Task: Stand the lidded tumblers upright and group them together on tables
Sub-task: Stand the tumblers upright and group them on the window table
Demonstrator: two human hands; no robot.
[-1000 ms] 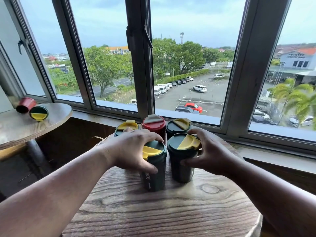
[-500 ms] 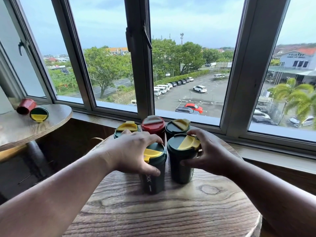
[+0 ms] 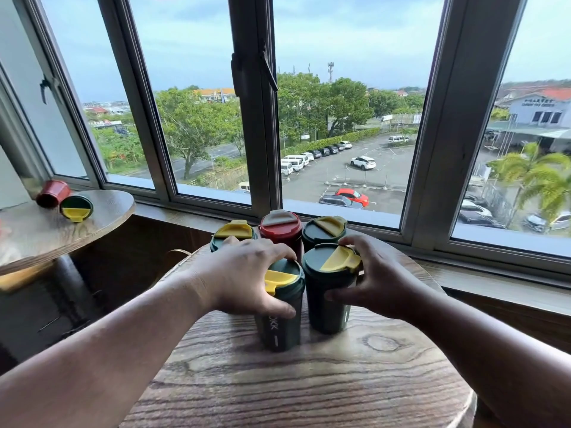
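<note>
Front tumblers: two dark green tumblers, left (image 3: 279,307) and right (image 3: 332,291), upright, touching, on my round wooden table (image 3: 309,384).
Left hand (image 3: 247,276): fingers curled around the left one.
Right hand (image 3: 375,288): fingers wrapped around the right one.
Back row: three upright tumblers (image 3: 279,227) just behind.
Risk: I judge a hard push could topple the back row.
Side table (image 3: 61,230): two tumblers (image 3: 63,200) lying down, ungrouped.
</note>
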